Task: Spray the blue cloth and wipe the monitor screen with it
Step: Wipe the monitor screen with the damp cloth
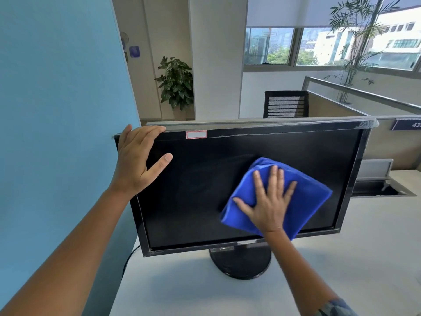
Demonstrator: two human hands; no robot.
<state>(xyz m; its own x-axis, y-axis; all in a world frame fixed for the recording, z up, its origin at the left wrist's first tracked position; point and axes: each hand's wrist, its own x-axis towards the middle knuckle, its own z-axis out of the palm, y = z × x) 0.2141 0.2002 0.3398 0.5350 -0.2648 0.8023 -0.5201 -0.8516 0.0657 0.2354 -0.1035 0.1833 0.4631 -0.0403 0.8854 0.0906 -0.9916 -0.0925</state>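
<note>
A black monitor (200,190) stands on a round base on the white desk, its dark screen facing me. A folded blue cloth (307,197) lies flat against the right half of the screen. My right hand (268,201) presses on the cloth with its fingers spread, palm flat. My left hand (139,160) grips the monitor's upper left corner, fingers over the top edge and thumb on the screen's face. No spray bottle is in view.
The white desk (364,258) runs to the right and front. A blue partition (57,110) stands close on the left. A black cable (129,258) drops behind the monitor's left side. A cable hatch (382,188) is set into the desk at the right. An office chair (286,104) and plants stand farther back.
</note>
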